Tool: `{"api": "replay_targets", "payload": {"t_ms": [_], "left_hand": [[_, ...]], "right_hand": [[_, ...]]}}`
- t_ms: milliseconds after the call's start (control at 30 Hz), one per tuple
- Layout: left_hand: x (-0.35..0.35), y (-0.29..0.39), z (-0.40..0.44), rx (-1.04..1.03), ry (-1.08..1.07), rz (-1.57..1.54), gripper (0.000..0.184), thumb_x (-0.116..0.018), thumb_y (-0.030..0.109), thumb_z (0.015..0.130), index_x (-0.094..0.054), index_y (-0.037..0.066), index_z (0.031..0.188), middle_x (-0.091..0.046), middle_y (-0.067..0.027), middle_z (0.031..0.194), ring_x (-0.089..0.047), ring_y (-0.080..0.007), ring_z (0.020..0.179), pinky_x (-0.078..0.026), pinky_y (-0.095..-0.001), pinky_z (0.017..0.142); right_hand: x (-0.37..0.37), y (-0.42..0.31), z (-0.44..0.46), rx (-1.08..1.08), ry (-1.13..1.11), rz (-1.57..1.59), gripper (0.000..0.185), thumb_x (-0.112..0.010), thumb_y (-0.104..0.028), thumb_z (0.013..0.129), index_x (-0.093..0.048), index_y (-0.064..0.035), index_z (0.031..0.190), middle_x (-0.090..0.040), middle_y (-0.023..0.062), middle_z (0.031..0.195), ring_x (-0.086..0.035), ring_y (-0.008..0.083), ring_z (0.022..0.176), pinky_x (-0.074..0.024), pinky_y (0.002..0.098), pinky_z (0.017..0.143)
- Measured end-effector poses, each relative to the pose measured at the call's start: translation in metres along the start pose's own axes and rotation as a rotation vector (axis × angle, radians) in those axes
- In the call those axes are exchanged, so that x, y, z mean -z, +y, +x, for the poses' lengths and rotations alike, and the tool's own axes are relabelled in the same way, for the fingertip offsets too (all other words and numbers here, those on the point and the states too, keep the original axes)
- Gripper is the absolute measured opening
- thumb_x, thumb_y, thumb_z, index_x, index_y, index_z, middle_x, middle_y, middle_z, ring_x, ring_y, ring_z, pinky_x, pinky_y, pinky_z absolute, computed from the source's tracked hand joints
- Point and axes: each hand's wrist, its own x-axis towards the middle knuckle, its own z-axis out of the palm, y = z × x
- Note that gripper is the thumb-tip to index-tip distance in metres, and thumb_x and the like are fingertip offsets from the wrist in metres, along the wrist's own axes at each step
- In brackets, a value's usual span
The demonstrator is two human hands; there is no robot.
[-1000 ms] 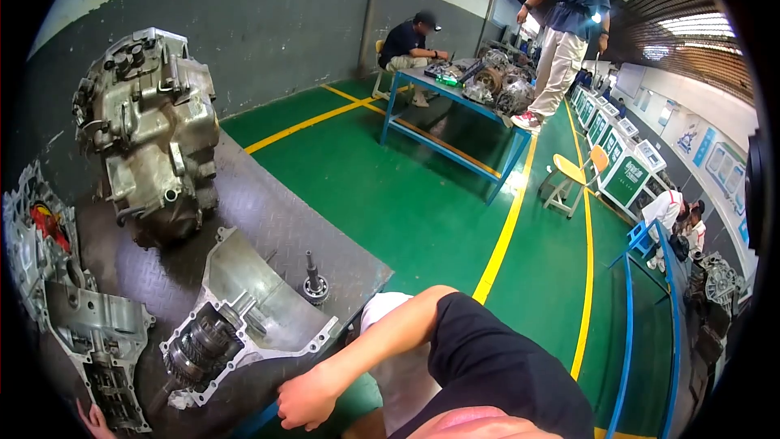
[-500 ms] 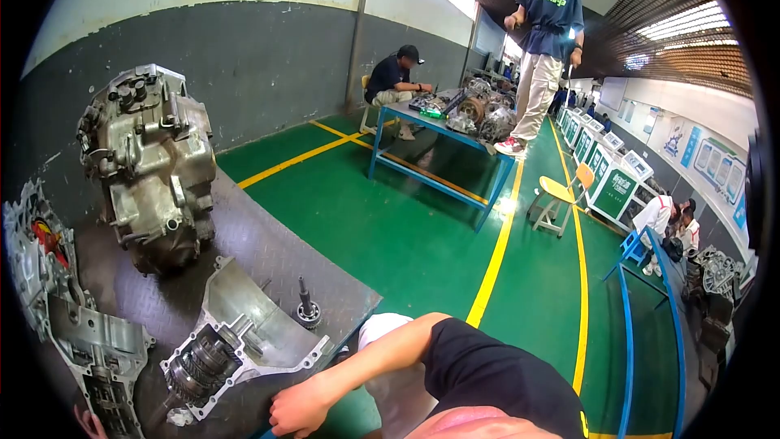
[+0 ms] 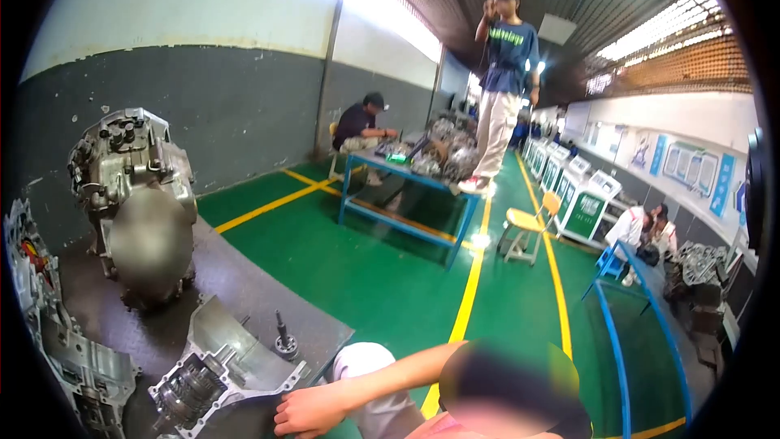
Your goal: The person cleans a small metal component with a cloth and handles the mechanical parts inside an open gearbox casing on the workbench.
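One of my hands (image 3: 309, 411) rests at the near edge of the dark workbench (image 3: 268, 289), fingers curled, beside an open metal housing (image 3: 244, 358) with a gear set (image 3: 191, 394) in it. Whether anything lies under its fingers is hidden. My other hand is out of frame. Behind the housing a short shaft with a bearing (image 3: 284, 343) stands upright. A large gearbox (image 3: 134, 162) stands at the back left of the bench, part of it blurred. Further open housings (image 3: 89, 362) lie along the left edge.
A blue-framed table (image 3: 406, 169) with metal parts stands ahead; one person (image 3: 361, 123) sits behind it, another (image 3: 505, 73) stands at its right end. A yellow chair (image 3: 528, 219), a blue frame (image 3: 613, 333) and two crouching people (image 3: 638, 232) are on the right.
The view has tilted upward, so the bench and room sit lower in the frame. The fingertips at the lower left have left view. The standing person has raised a hand to the face.
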Motion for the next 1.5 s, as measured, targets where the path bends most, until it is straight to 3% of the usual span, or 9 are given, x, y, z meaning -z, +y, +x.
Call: {"api": "replay_targets", "payload": {"t_ms": [100, 433, 567, 667, 800, 933, 1333, 1400, 1500], "left_hand": [[0.031, 0.070, -0.016, 0.049, -0.075, 0.169, 0.028, -0.058, 0.024, 0.094, -0.062, 0.007, 0.117, -0.067, -0.0178, 0.110, -0.065, -0.0366, 0.100, -0.050, -0.0517, 0.082], [0.027, 0.083, -0.032, 0.008, 0.053, 0.226, 0.019, -0.056, 0.017, 0.091, -0.065, 0.010, 0.107, -0.064, -0.0111, 0.103, -0.060, -0.0330, 0.102, -0.042, -0.0547, 0.088], [0.027, 0.082, -0.031, 0.026, -0.030, 0.475, 0.030, -0.057, 0.027, 0.096, -0.060, 0.016, 0.124, -0.062, -0.0078, 0.118, -0.060, -0.0307, 0.106, -0.044, -0.0546, 0.091], [0.027, 0.086, -0.034, 0.033, -0.075, 0.588, 0.037, -0.058, 0.033, 0.099, -0.057, 0.020, 0.133, -0.061, -0.0062, 0.126, -0.059, -0.0296, 0.108, -0.045, -0.0546, 0.092], [0.026, 0.077, -0.038, 0.044, -0.118, 0.522, 0.038, -0.054, 0.022, 0.100, -0.052, 0.021, 0.138, -0.055, -0.0074, 0.137, -0.056, -0.0318, 0.118, -0.041, -0.0620, 0.096], [0.011, 0.067, -0.022, 0.027, -0.154, 0.470, 0.037, -0.051, 0.017, 0.101, -0.052, 0.019, 0.138, -0.054, -0.0080, 0.139, -0.055, -0.0326, 0.121, -0.045, -0.0592, 0.093], [0.034, 0.068, -0.035, -0.120, -0.109, 0.490, 0.035, -0.054, 0.023, 0.100, -0.055, 0.021, 0.135, -0.055, -0.0015, 0.135, -0.043, -0.0270, 0.130, -0.028, -0.0695, 0.103], [0.058, 0.088, -0.047, -0.220, 0.162, 0.353, 0.017, -0.058, 0.012, 0.085, -0.065, 0.012, 0.101, -0.063, -0.0069, 0.100, -0.057, -0.0277, 0.103, -0.036, -0.0570, 0.094], [0.054, 0.086, -0.044, -0.221, 0.172, 0.364, 0.017, -0.060, 0.011, 0.080, -0.064, 0.014, 0.097, -0.063, -0.0050, 0.097, -0.056, -0.0256, 0.102, -0.034, -0.0578, 0.095]], "right_hand": [[0.011, -0.015, -0.033, -0.145, 0.099, -0.061, 0.028, -0.061, -0.027, 0.091, -0.060, -0.0018, 0.104, -0.065, 0.0188, 0.094, -0.063, 0.0369, 0.095, -0.0499, 0.0488, 0.081], [0.049, -0.109, -0.084, -0.328, 0.237, -0.094, 0.029, -0.057, -0.026, 0.097, -0.061, -0.0009, 0.111, -0.062, 0.0190, 0.093, -0.060, 0.0362, 0.091, -0.0471, 0.0466, 0.074], [0.051, -0.140, -0.084, -0.188, 0.361, -0.226, 0.036, -0.059, -0.029, 0.096, -0.060, -0.0020, 0.120, -0.063, 0.0195, 0.105, -0.060, 0.0343, 0.091, -0.0482, 0.0463, 0.077], [0.095, -0.163, -0.108, -0.257, 0.413, -0.856, 0.044, -0.056, -0.016, 0.093, -0.054, -0.0033, 0.135, -0.043, 0.0206, 0.148, -0.043, 0.0362, 0.137, -0.0384, 0.0518, 0.111], [0.248, -0.213, -0.177, -0.412, 0.616, -1.645, 0.053, -0.065, -0.023, 0.086, -0.056, -0.0066, 0.136, -0.046, 0.0155, 0.149, -0.038, 0.0327, 0.142, -0.0246, 0.0564, 0.118], [0.374, -0.278, -0.220, -0.603, 0.687, -2.313, 0.059, -0.039, -0.032, 0.101, -0.033, -0.0021, 0.151, -0.026, 0.0206, 0.159, -0.017, 0.0341, 0.151, -0.0139, 0.0567, 0.120], [0.473, -0.392, -0.241, -0.292, 0.636, -2.665, 0.057, -0.040, -0.033, 0.103, -0.036, 0.0032, 0.148, -0.041, 0.0232, 0.151, -0.040, 0.0380, 0.140, -0.0307, 0.0540, 0.114], [0.470, -0.397, -0.236, -0.256, 0.628, -2.690, 0.056, -0.041, -0.033, 0.103, -0.041, 0.0037, 0.145, -0.044, 0.0232, 0.148, -0.044, 0.0382, 0.137, -0.0332, 0.0538, 0.113], [0.468, -0.406, -0.230, -0.175, 0.614, -2.700, 0.049, -0.042, -0.028, 0.101, -0.051, 0.0043, 0.136, -0.055, 0.0225, 0.138, -0.053, 0.0384, 0.129, -0.0371, 0.0528, 0.109]]}}
